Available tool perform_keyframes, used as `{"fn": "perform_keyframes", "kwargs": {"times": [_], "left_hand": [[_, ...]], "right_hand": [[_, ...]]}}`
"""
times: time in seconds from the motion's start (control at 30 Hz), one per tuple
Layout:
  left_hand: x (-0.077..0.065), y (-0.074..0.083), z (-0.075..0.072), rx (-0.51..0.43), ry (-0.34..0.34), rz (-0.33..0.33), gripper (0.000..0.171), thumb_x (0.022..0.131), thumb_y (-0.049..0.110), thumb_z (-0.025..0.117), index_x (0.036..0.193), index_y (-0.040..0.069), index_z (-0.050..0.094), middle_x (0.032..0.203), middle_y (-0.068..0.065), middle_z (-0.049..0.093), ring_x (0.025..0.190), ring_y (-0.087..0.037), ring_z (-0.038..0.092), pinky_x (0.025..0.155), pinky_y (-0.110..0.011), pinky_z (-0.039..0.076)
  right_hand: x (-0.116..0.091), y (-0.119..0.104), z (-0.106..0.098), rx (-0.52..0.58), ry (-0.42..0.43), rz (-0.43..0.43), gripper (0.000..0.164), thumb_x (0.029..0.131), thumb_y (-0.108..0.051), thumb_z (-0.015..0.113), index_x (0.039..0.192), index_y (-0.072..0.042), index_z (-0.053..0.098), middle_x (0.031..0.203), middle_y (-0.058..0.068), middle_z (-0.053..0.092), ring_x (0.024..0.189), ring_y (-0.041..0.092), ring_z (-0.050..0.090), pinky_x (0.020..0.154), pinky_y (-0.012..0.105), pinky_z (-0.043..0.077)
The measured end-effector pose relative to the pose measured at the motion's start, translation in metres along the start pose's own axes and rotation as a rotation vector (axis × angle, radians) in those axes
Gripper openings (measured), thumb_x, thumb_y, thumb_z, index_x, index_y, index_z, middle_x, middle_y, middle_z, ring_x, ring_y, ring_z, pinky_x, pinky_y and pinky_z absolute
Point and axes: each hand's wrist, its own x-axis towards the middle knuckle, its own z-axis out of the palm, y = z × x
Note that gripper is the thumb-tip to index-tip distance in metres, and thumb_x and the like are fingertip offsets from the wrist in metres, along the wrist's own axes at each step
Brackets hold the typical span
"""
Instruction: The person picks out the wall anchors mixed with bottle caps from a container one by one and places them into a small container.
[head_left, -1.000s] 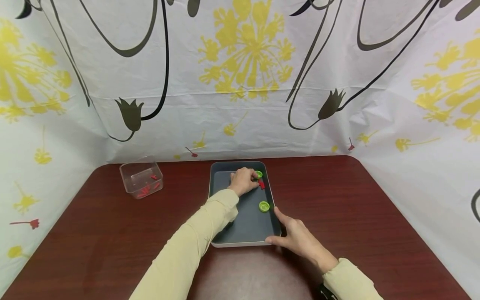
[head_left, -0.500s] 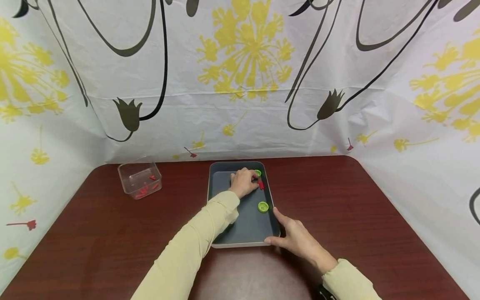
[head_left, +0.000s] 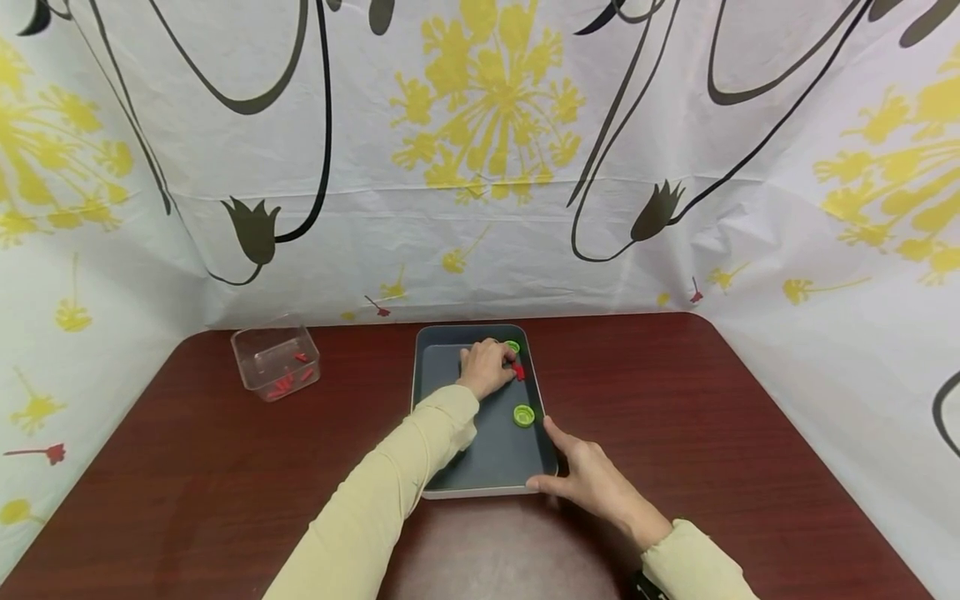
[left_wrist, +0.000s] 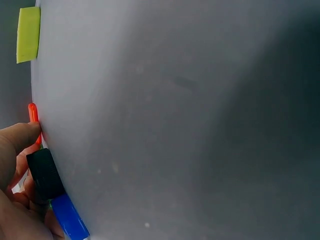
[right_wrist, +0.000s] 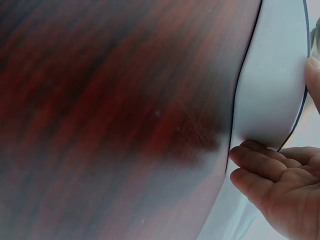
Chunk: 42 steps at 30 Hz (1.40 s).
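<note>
Inside the dark grey tray, my left hand pinches a small red stick with thumb and fingers. More red shows as a red piece by the fingertips in the head view. Close to these fingers, in the left wrist view, are a black cap and a blue cap; the hand hides both from the head camera. One green cap lies nearer the front, another green cap beyond the fingers. My right hand holds the tray's front right corner, thumb on the front side, fingers along the right wall.
A clear plastic box with several red pieces stands at the back left of the brown wooden table. Flower-patterned white cloth hangs behind the table and at both sides.
The head view has shifted slightly, so everything sits a little further left. Both hands keep their places at the tray.
</note>
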Motion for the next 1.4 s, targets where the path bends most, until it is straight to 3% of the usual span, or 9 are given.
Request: {"fn": "perform_keyframes", "kwargs": {"times": [0.73, 1.03, 1.4], "left_hand": [[-0.006, -0.002, -0.008, -0.014, 0.020, -0.020, 0.019, 0.086, 0.029, 0.068, 0.099, 0.016, 0.072, 0.100, -0.003, 0.062, 0.094, -0.020, 0.057, 0.079, -0.039, 0.036], [-0.009, -0.002, -0.020, -0.143, 0.016, -0.049, 0.026, 0.089, 0.031, 0.064, 0.107, 0.013, 0.067, 0.104, -0.004, 0.059, 0.096, -0.018, 0.056, 0.087, -0.043, 0.037], [-0.018, 0.003, -0.039, -0.336, 0.009, -0.027, 0.027, 0.093, 0.028, 0.059, 0.113, 0.010, 0.063, 0.115, -0.008, 0.056, 0.107, -0.021, 0.053, 0.093, -0.046, 0.035]], "right_hand": [[0.000, -0.002, 0.002, 0.001, 0.007, 0.019, 0.090, 0.074, -0.034, 0.079, 0.139, 0.010, 0.036, 0.138, 0.024, 0.045, 0.122, 0.031, 0.051, 0.091, 0.041, 0.047], [0.000, -0.001, 0.001, 0.008, -0.006, 0.021, 0.091, 0.075, -0.037, 0.078, 0.140, 0.010, 0.035, 0.140, 0.025, 0.042, 0.125, 0.033, 0.048, 0.092, 0.042, 0.047], [0.000, -0.002, 0.000, 0.026, -0.012, 0.032, 0.091, 0.075, -0.036, 0.077, 0.140, 0.010, 0.034, 0.141, 0.025, 0.040, 0.127, 0.033, 0.046, 0.094, 0.043, 0.045]]}}
